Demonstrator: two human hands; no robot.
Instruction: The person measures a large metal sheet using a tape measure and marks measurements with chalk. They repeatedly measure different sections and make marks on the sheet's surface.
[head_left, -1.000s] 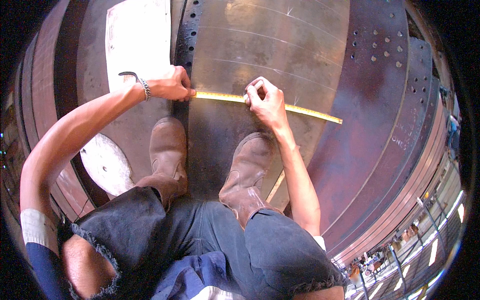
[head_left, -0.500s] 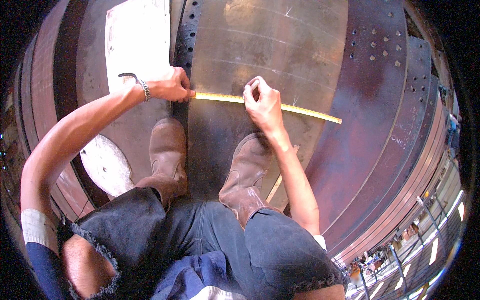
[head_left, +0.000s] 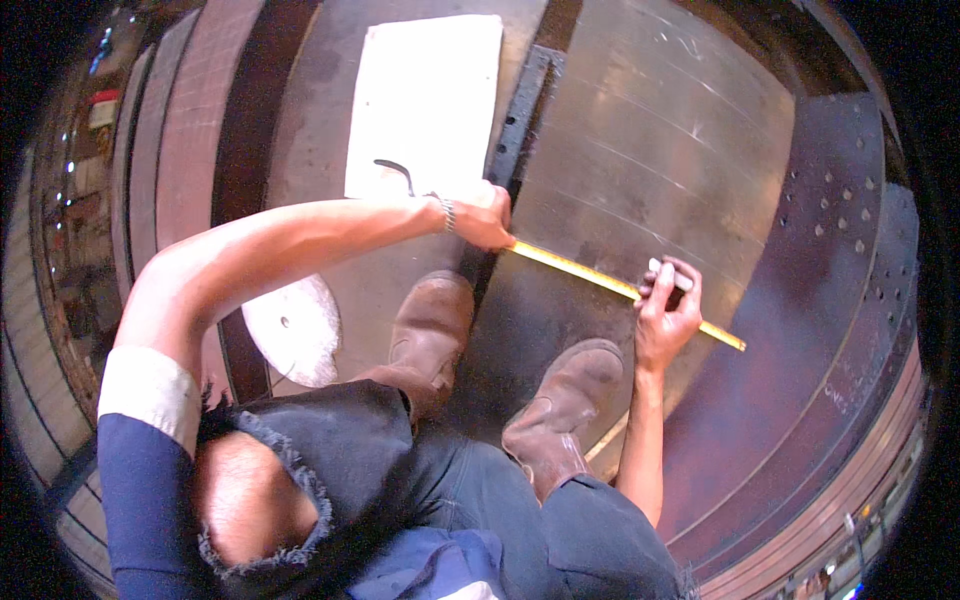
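A yellow measuring tape point(head_left: 575, 269) lies stretched across a brown metal plate point(head_left: 640, 180) marked with faint pale lines. My left hand point(head_left: 487, 217) pinches its left end at the edge of a dark strip with holes. Farther right, my right hand point(head_left: 668, 318) is closed on a short white stick that looks like chalk point(head_left: 684, 283), its fingers curled just over the tape. Beyond that hand, the tape's free end reaches past the plate's right side.
A white sheet point(head_left: 425, 100) lies beyond my left hand, with a dark curved rod point(head_left: 396, 171) at its near edge. Left of my boots point(head_left: 432, 325) sits a pale rounded plate point(head_left: 295, 330) with a hole. Purplish steel with bolt holes point(head_left: 822, 230) stands at the right.
The whole view has turned, so hands, tape and plate appear farther right and lower. My left hand keeps its pinch on the tape. The white stick in my right hand now shows more clearly.
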